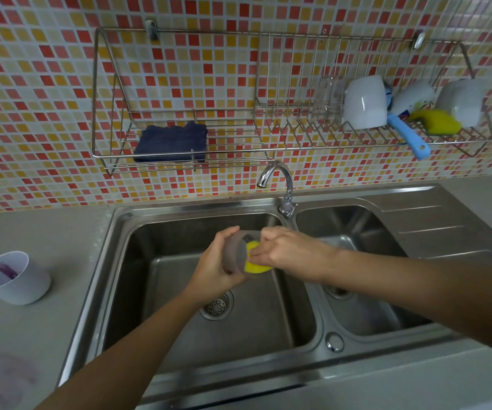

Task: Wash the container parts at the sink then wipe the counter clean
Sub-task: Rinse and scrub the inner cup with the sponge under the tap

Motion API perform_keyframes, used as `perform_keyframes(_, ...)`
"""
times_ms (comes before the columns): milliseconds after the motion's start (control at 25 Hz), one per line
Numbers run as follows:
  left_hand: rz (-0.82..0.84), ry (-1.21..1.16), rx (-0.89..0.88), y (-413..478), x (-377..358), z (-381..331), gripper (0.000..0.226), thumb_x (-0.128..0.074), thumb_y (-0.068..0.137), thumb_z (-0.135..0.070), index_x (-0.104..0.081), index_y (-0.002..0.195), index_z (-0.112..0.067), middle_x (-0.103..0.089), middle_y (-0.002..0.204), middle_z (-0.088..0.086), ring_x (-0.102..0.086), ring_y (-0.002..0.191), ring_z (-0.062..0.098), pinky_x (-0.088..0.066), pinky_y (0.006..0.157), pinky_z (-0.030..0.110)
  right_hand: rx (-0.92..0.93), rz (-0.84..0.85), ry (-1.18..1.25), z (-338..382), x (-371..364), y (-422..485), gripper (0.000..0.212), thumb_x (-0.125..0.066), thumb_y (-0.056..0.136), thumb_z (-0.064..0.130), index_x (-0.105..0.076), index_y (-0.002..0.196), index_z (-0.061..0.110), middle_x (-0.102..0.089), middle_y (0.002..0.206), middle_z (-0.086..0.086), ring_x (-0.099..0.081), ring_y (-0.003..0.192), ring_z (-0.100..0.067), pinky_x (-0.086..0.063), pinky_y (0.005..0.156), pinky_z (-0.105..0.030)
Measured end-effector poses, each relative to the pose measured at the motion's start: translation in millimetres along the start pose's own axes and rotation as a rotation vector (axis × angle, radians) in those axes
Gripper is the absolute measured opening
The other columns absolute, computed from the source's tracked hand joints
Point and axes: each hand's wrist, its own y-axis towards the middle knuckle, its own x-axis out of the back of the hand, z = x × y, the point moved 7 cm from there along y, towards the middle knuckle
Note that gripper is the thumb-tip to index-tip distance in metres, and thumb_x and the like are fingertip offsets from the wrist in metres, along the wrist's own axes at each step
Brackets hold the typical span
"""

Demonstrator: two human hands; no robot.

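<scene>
Over the left basin of the steel sink (126,261), my left hand (213,264) grips a translucent grey container part (235,253), tilted on its side. My right hand (283,251) presses a yellow sponge (255,266) against its open end. A white container (13,278) with a purple piece inside stands on the counter (31,232) to the left of the sink. A faint translucent lid (0,380) with purple smears lies at the counter's near left corner.
The tap (277,179) arches over the divider between the two basins, with no water running. A wall rack (179,155) holds a dark blue cloth (170,142), white cups (364,103), a blue-handled tool (407,136) and a second yellow sponge (435,122).
</scene>
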Motion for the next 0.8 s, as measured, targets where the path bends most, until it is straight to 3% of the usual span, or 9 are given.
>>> perform_keyframes(80,-0.061,-0.022,0.048,-2.9,1.6,3.5,0.091,-0.085,0.055,-0.039,-0.032,0.128,-0.039,-0.052,0.128,-0.010,-0.053,0.115,0.000,-0.045,0.092,0.017,-0.141,0.058,0.369,-3.0,-6.6,-0.9,0.049,-0.062,0.063,-0.010,-0.070,0.104,0.016,-0.072,0.102,0.002,-0.060,0.088,-0.020,-0.043,0.081,-0.030)
perform_keyframes(120,-0.082,-0.019,0.056,-3.5,3.1,5.1,0.091,-0.085,0.054,-0.040,-0.031,0.127,-0.042,-0.052,0.127,-0.009,-0.053,0.114,0.000,-0.045,0.091,0.015,-0.171,0.091,0.433,-3.1,-8.2,-1.9,0.051,-0.063,0.064,-0.008,-0.069,0.108,0.016,-0.071,0.107,0.002,-0.061,0.091,-0.020,-0.042,0.084,-0.030)
perform_keyframes(200,-0.086,0.012,0.057,-2.6,3.4,7.3,0.090,-0.085,0.055,-0.037,-0.030,0.126,-0.044,-0.053,0.126,-0.006,-0.055,0.111,0.001,-0.046,0.090,0.015,-0.281,0.119,0.517,-8.4,-12.1,-5.6,0.042,-0.072,0.070,0.006,-0.069,0.110,0.018,-0.071,0.108,0.003,-0.063,0.094,-0.017,-0.043,0.087,-0.029)
perform_keyframes(280,-0.074,0.021,0.059,-1.6,1.2,8.6,0.090,-0.084,0.057,-0.031,-0.029,0.128,-0.040,-0.053,0.125,-0.008,-0.056,0.110,0.003,-0.047,0.091,0.017,-0.538,0.112,0.737,-19.2,-14.2,-13.0,0.038,-0.078,0.071,0.020,-0.069,0.108,0.021,-0.071,0.102,0.007,-0.062,0.091,-0.008,-0.045,0.084,-0.022)
perform_keyframes(360,-0.094,0.004,0.093,-2.0,1.5,15.7,0.090,-0.082,0.058,-0.028,-0.030,0.131,-0.032,-0.052,0.123,-0.012,-0.055,0.112,0.002,-0.047,0.092,0.021,-0.692,0.055,0.866,-25.8,-11.6,-17.0,0.034,-0.075,0.075,0.022,-0.068,0.109,0.019,-0.070,0.095,0.005,-0.062,0.086,-0.009,-0.046,0.078,-0.023)
perform_keyframes(480,-0.138,-0.039,0.169,-4.0,9.0,23.3,0.092,-0.083,0.059,-0.010,-0.030,0.132,-0.027,-0.047,0.121,-0.017,-0.051,0.111,-0.004,-0.048,0.091,0.025,-0.805,-0.193,0.805,-43.3,17.7,-16.9,0.034,-0.061,0.088,0.024,-0.057,0.121,0.023,-0.061,0.099,0.010,-0.056,0.090,-0.008,-0.038,0.075,-0.020)
perform_keyframes(640,-0.208,-0.099,0.201,-0.3,21.9,13.2,0.088,-0.084,0.062,-0.007,-0.031,0.130,-0.029,-0.048,0.123,-0.012,-0.048,0.110,-0.010,-0.046,0.089,0.015,-0.742,-0.546,0.682,-73.6,83.8,12.4,0.046,-0.054,0.091,0.031,-0.038,0.134,0.028,-0.046,0.124,0.002,-0.047,0.108,-0.011,-0.037,0.083,-0.020)
perform_keyframes(720,-0.215,-0.129,0.199,2.3,25.2,6.7,0.087,-0.084,0.063,-0.007,-0.031,0.127,-0.034,-0.048,0.122,-0.014,-0.050,0.109,-0.007,-0.047,0.089,0.016,-0.752,-0.603,0.610,-91.0,102.3,37.7,0.053,-0.051,0.091,0.032,-0.029,0.139,0.028,-0.029,0.133,-0.007,-0.036,0.114,-0.017,-0.032,0.088,-0.022)
perform_keyframes(800,-0.242,-0.166,0.198,2.6,30.2,1.7,0.087,-0.084,0.062,-0.008,-0.033,0.124,-0.039,-0.049,0.121,-0.017,-0.053,0.111,0.001,-0.050,0.092,0.026,-0.829,-0.592,0.597,-114.7,102.1,65.3,0.054,-0.044,0.093,0.027,-0.022,0.142,0.025,-0.016,0.139,-0.013,-0.027,0.124,-0.026,-0.030,0.097,-0.033)
